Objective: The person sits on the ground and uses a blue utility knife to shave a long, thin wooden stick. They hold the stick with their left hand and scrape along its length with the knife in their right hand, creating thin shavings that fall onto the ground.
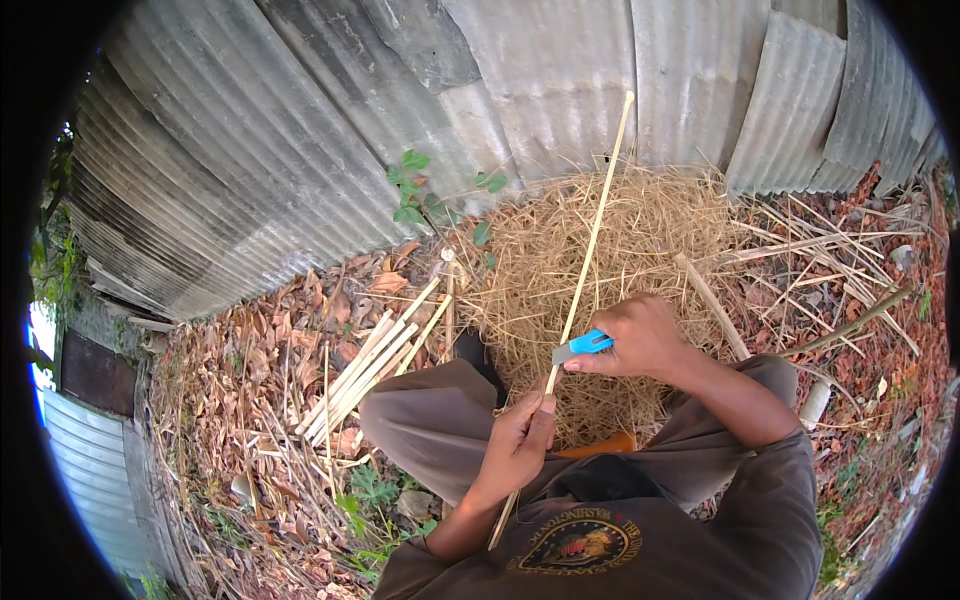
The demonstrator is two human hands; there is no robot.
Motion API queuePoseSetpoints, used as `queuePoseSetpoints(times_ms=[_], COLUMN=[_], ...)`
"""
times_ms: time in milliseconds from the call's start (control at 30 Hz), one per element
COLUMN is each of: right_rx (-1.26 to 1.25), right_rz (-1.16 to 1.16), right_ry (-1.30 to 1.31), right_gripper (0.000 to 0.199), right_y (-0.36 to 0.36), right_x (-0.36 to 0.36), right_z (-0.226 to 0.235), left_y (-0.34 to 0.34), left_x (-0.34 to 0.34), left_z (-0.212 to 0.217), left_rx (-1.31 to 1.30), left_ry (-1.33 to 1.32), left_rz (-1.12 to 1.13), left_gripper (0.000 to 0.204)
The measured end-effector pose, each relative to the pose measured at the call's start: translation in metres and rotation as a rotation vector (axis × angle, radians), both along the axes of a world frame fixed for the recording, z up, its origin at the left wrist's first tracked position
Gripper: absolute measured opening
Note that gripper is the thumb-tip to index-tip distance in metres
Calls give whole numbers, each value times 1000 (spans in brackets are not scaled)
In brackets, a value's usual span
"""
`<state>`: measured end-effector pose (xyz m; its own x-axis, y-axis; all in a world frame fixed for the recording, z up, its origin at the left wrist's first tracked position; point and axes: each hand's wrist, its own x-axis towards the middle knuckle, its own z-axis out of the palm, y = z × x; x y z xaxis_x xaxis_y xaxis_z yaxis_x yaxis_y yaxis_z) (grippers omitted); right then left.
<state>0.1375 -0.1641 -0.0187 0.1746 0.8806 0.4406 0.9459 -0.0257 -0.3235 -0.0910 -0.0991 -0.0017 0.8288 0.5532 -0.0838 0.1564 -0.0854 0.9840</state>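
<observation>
A long, thin, pale bamboo strip (596,222) runs from beside my lap up and away toward the metal fence. My left hand (518,440) is closed around its lower part, thumb laid along it. In my right hand (645,338) is a utility knife (588,345) with a blue handle, fingers wrapped round it. The knife's short metal blade lies at the strip, a little beyond my left hand. Whether the edge bites into the strip I cannot tell. Beneath the strip spreads a heap of fine straw-coloured shavings (540,262).
Several split bamboo strips (370,370) lie in a bundle to the left, over dry leaves (270,360). More thin sticks (830,245) are scattered on the right, near a thicker stick (712,305). A corrugated metal fence (560,80) stands at the back.
</observation>
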Motion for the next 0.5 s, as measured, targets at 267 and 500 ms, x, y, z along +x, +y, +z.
queuePoseSetpoints(times_ms=[267,500], right_rx=[83,214], right_rz=[-118,-42], right_ry=[-82,-175], right_gripper=[72,75], right_y=[6,15], right_x=[19,26], right_z=[1,-12], left_y=[-7,-9], left_x=[5,6], left_z=[8,8], left_rx=[-64,-20], left_ry=[-6,-8], left_rz=[6,7], left_gripper=[38,39])
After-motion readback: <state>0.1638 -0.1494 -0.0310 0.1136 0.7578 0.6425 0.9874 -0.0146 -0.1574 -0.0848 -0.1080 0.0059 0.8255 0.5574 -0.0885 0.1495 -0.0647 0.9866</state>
